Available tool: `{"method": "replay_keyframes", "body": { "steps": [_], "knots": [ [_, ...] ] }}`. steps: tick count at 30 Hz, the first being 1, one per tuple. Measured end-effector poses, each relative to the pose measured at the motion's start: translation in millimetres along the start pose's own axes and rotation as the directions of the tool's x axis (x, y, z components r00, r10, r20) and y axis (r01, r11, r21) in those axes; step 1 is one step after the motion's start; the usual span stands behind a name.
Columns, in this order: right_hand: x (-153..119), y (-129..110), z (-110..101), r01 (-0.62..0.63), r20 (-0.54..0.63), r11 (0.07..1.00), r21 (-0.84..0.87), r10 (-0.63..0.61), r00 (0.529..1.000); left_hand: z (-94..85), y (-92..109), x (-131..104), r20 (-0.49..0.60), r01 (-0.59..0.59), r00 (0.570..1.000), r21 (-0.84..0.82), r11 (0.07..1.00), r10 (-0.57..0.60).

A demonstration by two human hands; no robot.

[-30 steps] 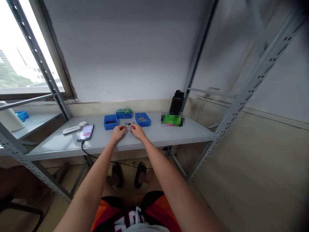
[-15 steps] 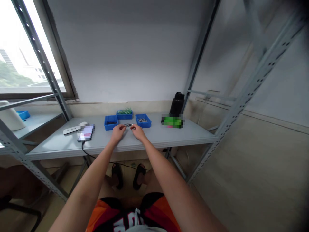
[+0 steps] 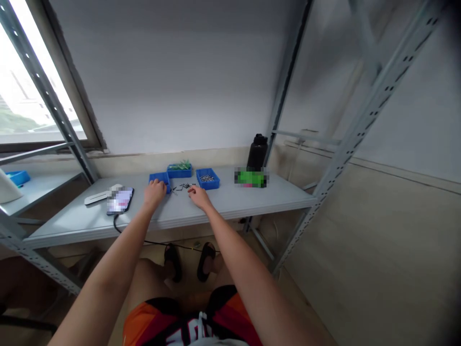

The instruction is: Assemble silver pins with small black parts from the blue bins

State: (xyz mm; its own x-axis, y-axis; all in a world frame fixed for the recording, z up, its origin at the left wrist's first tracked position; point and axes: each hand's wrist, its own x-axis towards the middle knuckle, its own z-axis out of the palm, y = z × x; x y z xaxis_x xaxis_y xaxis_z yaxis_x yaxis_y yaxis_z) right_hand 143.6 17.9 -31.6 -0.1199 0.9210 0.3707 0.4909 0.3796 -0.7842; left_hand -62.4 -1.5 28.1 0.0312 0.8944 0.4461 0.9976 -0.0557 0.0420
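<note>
My left hand (image 3: 155, 193) reaches over the near edge of the left blue bin (image 3: 159, 177); its fingertips dip inside and are hidden. My right hand (image 3: 198, 196) rests low over the shelf, its fingers pinched together, and what they hold is too small to name. Several small dark and metallic pieces (image 3: 185, 186) lie scattered on the shelf between my hands. Behind them, a second blue bin (image 3: 179, 171) holds green strips. The right blue bin (image 3: 208, 178) contains many small silvery parts.
On the grey shelf (image 3: 230, 202), a lit phone (image 3: 121, 200) with a cable and a white object (image 3: 95, 198) lie at left. A black bottle (image 3: 257, 153) stands at right behind a blurred green item (image 3: 251, 178). Metal uprights flank the shelf.
My left hand has moved left, away from my right hand, to the left bin. The small pieces between the hands now show more fully. The view has shifted slightly.
</note>
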Motion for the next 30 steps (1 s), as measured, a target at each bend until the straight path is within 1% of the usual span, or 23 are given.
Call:
{"method": "replay_keyframes", "body": {
  "steps": [2,4,6,8,9,10,11,12,13,15,17,21,24,28,30],
  "knots": [
    [0,0,-1,0.005,-0.004,1.000,-0.009,-0.005,1.000,-1.3,1,-4,0.002,-0.016,1.000,0.013,1.000,0.016],
    [-1,0,-1,0.015,-0.004,1.000,-0.017,-0.015,1.000,-6.8,-2,-7,0.012,-0.002,1.000,0.026,1.000,0.001],
    [-1,-1,-1,0.011,0.003,1.000,-0.017,-0.011,1.000,-13.2,-2,-11,-0.007,-0.003,1.000,0.042,0.999,0.003],
    [0,-2,-1,-0.003,0.013,1.000,-0.011,0.003,1.000,-17.0,2,-15,-0.065,-0.045,0.997,0.065,0.997,0.049],
    [0,-3,-1,-0.005,0.018,1.000,-0.008,0.005,1.000,-17.1,8,-17,-0.067,-0.083,0.994,0.081,0.993,0.088],
    [0,-3,-2,-0.005,0.022,1.000,-0.008,0.005,1.000,-16.0,14,-18,-0.032,-0.130,0.991,0.095,0.987,0.133],
    [0,-4,-2,-0.003,0.023,1.000,-0.010,0.003,1.000,-13.7,22,-19,0.037,-0.161,0.987,0.107,0.981,0.158],
    [-1,-4,-2,0.000,0.022,1.000,-0.017,0.000,1.000,-10.6,30,-20,0.111,-0.143,0.985,0.122,0.982,0.130],
    [-1,-5,-3,0.002,0.020,1.000,-0.027,-0.001,1.000,-6.9,37,-20,0.169,-0.095,0.983,0.139,0.986,0.071],
    [-2,-6,-3,0.000,0.020,0.999,-0.046,0.001,1.000,0.7,50,-19,0.225,-0.001,0.974,0.168,0.986,-0.037],
    [-3,-7,-4,0.000,0.025,0.998,-0.056,0.001,1.000,6.6,57,-17,0.251,0.036,0.965,0.176,0.984,-0.080],
    [-4,-10,-4,-0.002,0.030,0.998,-0.059,0.003,1.000,9.1,59,-15,0.269,0.049,0.958,0.172,0.984,-0.094],
    [-3,-9,-3,-0.008,0.033,0.999,-0.052,0.010,0.999,6.6,58,-15,0.270,0.097,0.954,0.145,0.985,-0.134],
    [-1,-5,-1,0.000,0.023,0.998,-0.059,0.001,1.000,9.1,62,-19,0.260,0.168,0.949,0.067,0.983,-0.180],
    [1,-3,0,0.010,0.013,0.998,-0.064,-0.009,1.000,13.7,64,-23,0.227,0.200,0.954,0.011,0.980,-0.197]
  ]
}}
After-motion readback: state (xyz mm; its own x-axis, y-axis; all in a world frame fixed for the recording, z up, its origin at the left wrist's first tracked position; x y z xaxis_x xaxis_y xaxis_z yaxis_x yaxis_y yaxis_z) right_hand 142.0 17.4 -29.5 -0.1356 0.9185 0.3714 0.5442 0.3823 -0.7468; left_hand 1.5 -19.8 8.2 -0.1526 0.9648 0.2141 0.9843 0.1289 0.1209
